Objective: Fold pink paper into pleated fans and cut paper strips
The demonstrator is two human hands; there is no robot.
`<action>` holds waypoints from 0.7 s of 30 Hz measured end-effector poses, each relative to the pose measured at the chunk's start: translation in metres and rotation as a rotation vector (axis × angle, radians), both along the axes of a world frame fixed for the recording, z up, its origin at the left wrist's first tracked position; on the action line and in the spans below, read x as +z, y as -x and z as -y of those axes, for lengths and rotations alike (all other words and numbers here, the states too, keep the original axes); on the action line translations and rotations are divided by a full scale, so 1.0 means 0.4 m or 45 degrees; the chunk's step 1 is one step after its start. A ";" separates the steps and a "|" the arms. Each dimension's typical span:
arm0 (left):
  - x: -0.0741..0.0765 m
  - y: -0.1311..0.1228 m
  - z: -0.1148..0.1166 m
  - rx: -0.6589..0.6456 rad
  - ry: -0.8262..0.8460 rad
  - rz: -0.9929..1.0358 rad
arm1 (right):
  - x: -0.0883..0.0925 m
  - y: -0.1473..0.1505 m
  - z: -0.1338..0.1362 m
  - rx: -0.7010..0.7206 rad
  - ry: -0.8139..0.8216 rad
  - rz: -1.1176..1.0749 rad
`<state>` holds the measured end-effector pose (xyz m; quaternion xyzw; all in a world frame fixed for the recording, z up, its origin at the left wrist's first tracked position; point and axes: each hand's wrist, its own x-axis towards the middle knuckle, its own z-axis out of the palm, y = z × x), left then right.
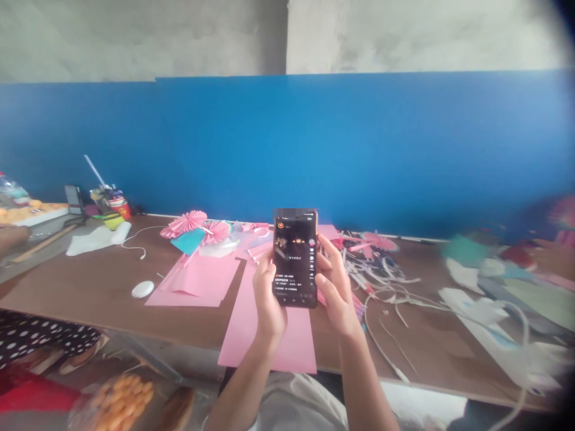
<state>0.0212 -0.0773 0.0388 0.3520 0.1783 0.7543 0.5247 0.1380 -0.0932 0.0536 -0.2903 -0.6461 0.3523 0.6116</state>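
A smartphone (294,257) with a dark lit screen stands upright above the table, held between both my hands. My left hand (268,299) wraps its left edge, thumb on the lower screen. My right hand (335,287) grips its right edge with fingers curled round it. Under the phone a pink paper sheet (251,335) lies over the table's near edge. Further left lies another pink sheet (197,281), with pink paper fans (185,222) behind it.
The brown table (90,287) carries a white oval object (142,289), a white cable, a cup of tools (112,203) at back left, and white paper strips (386,281) at the right. Another person's hand (554,254) shows far right. A blue wall panel stands behind.
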 end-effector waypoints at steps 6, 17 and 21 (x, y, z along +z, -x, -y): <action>0.002 -0.001 -0.002 0.006 0.003 -0.022 | 0.003 0.003 0.000 -0.005 0.021 -0.018; 0.027 -0.009 0.015 0.050 0.081 0.009 | -0.002 0.004 -0.004 -0.028 0.034 -0.024; 0.024 -0.009 0.012 0.066 0.082 0.005 | -0.002 0.006 -0.004 -0.032 0.031 -0.019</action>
